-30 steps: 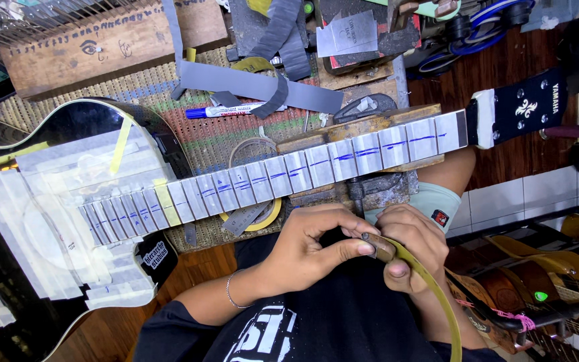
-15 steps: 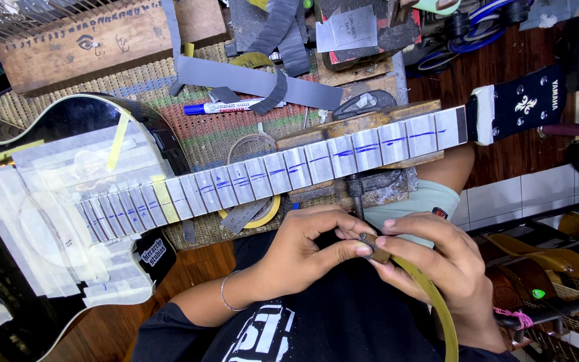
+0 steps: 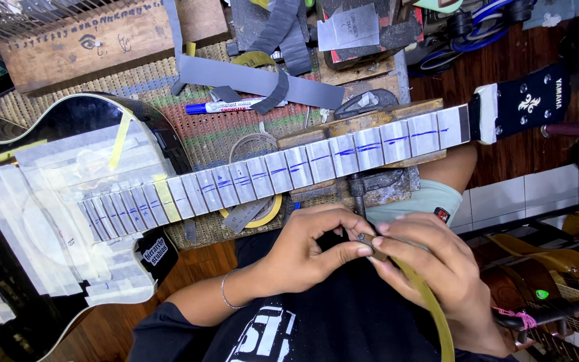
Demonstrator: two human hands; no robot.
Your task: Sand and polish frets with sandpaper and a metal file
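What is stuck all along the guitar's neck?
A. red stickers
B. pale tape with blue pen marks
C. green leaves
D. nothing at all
B. Pale tape with blue pen lines covers the guitar neck between the frets, while both hands work below it.

Both hands close together at the lap, left hand (image 3: 309, 248) and right hand (image 3: 437, 271) fingertips pinched, touching

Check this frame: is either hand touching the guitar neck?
No: both the left hand and the right hand pinch a small piece with a yellow strip, below the guitar neck.
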